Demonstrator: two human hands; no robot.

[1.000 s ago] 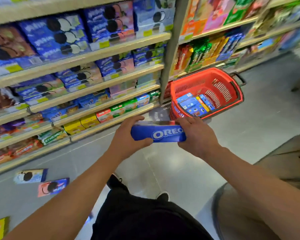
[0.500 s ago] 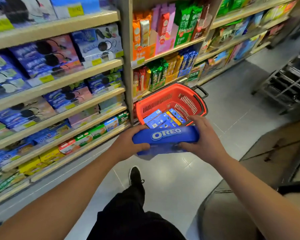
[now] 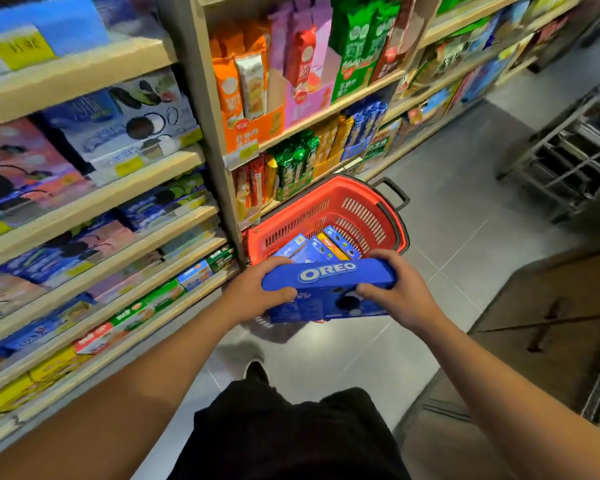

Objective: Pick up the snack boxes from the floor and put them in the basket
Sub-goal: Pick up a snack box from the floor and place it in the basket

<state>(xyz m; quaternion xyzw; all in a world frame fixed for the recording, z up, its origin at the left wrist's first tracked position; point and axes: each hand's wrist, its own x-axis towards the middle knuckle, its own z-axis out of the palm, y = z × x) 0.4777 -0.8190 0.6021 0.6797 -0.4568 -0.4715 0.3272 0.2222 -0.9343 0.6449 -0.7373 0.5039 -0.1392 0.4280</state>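
Note:
A blue Oreo box [image 3: 326, 289] is held level in front of me, its narrow side with the white logo facing up. My left hand [image 3: 257, 289] grips its left end and my right hand [image 3: 399, 292] grips its right end. Just beyond the box a red plastic basket [image 3: 388, 220] stands on the grey floor against the shelf foot. Several blue and yellow snack boxes [image 3: 317, 245] lie inside it. The near rim of the basket is hidden behind the held box.
Tall shelves [image 3: 125, 188] packed with snack boxes run along the left and back. A metal wire cart [image 3: 575, 157] stands at the right. A brown mat [image 3: 551, 327] covers the floor at the right. My black-clad legs and shoe [image 3: 257, 372] are below.
I have stepped closer to the basket, which now sits right behind the box. The box has tilted so its front face shows. The floor boxes at the left have left the view.

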